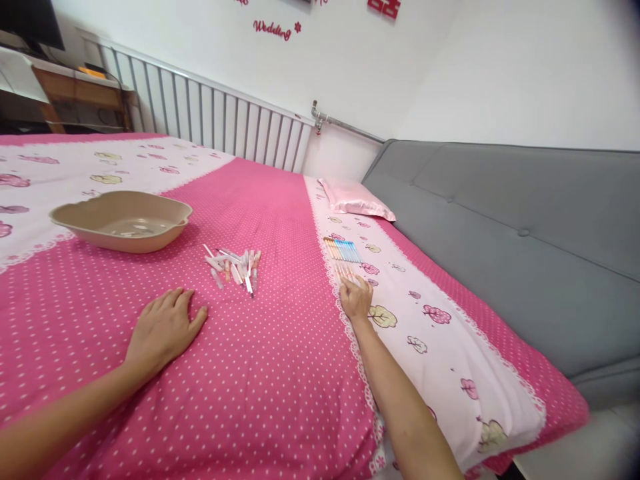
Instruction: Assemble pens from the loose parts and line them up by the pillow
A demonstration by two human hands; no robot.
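My left hand lies flat and open on the pink dotted bedsheet, fingers stretched out, holding nothing. A loose pile of pens and caps lies a little beyond it. My right hand reaches out to the near end of a neat row of coloured pens laid side by side on the pale flowered strip. Its fingers curl down onto the nearest pens; whether they grip one is hidden.
A beige plastic basin sits on the bed to the left, beyond my left hand. A small pink pillow lies at the far side. A grey sofa borders the bed on the right; a white radiator lines the wall.
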